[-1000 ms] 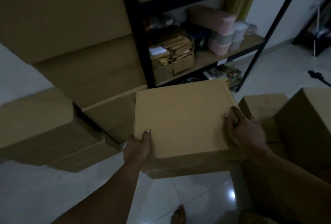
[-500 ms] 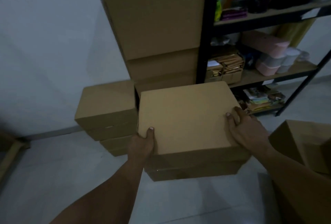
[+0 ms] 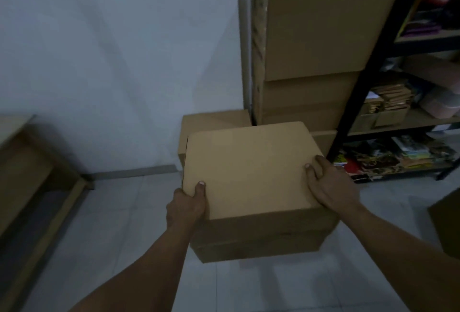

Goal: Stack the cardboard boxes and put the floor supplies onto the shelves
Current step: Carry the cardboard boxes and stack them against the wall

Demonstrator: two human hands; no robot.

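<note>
Matt cardboard box [image 3: 251, 164], glossy floor tiles [image 3: 119, 224]

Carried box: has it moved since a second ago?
Yes. The carried box has shifted left past the black shelf post, toward the low box stack.

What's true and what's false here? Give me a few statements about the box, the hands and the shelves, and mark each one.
1. Both hands grip the box. True: the left hand and right hand hold its opposite sides.
2. The box rests on the floor. False: it is held in the air above the tiles.
3. A tall stack of cardboard boxes stands left of the black post. True.
4. The shelves are bare. False: they hold cartons, containers and other supplies.
</note>
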